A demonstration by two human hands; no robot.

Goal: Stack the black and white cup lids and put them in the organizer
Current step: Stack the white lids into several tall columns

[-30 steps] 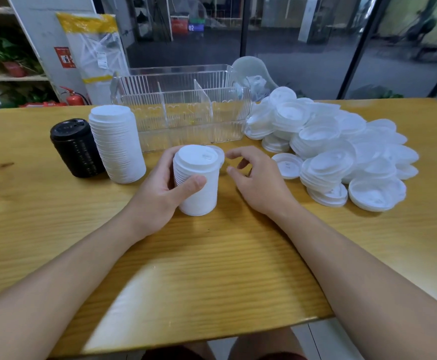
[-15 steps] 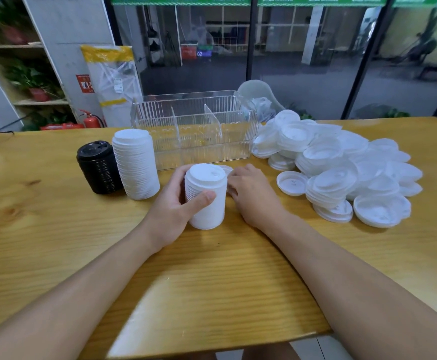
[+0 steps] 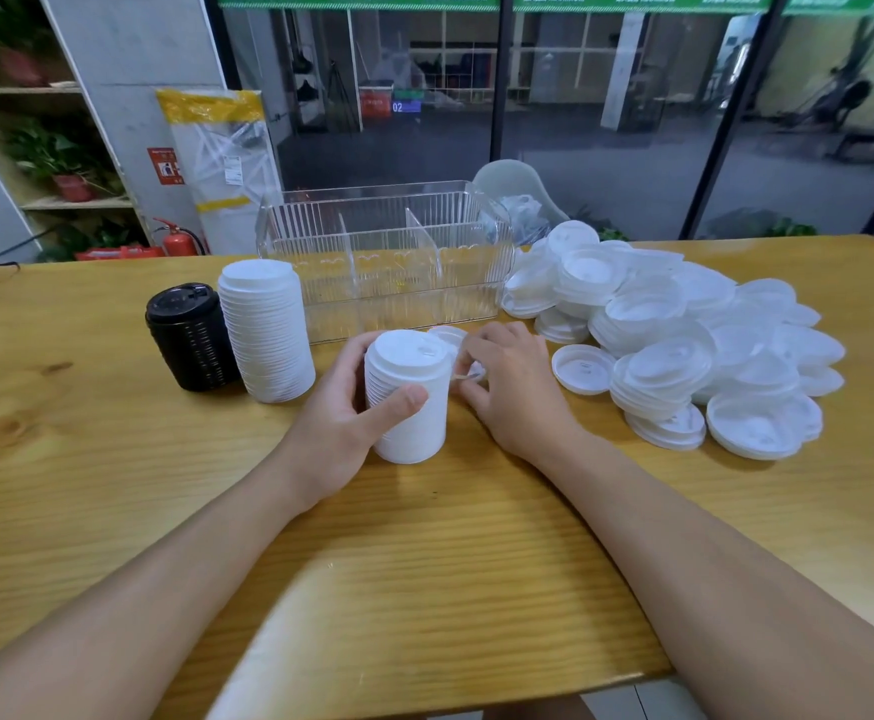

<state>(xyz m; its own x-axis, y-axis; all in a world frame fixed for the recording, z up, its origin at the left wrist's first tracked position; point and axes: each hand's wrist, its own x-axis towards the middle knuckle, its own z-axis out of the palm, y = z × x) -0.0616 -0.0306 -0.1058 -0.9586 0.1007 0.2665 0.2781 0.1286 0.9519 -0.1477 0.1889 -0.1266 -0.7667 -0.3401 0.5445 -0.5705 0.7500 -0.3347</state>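
Desk (image 3: 476,563): wooden, light grain, near edge at the bottom of the view.

Left hand (image 3: 344,423): fingers and thumb curled round a short stack of white lids (image 3: 408,394), which stands upright on the desk near the middle; thumb across its front.

Right hand (image 3: 515,387): just right of that stack, palm down, fingertips pinching a single white lid (image 3: 471,374) low against the desk beside the stack. Another lid (image 3: 448,335) lies just behind, partly hidden.

Tall stack of white lids (image 3: 266,330): upright, left of the middle, toward the far edge.

Stack of black lids (image 3: 191,337): upright, touching or just beside the tall white stack on its left; contact cannot be told.

Organizer (image 3: 388,257): clear ribbed plastic, two dividers making three compartments, at the far edge behind the hands; no lids seen inside.

Loose pile of white lids (image 3: 684,330): heaped over the right part of the desk, from the organizer's right end toward the right edge; one lid (image 3: 583,368) lies alone, rim up, between the pile and the right hand.

Off the desk: a shelf with potted plants (image 3: 61,163) and a red fire extinguisher (image 3: 178,241), far left.
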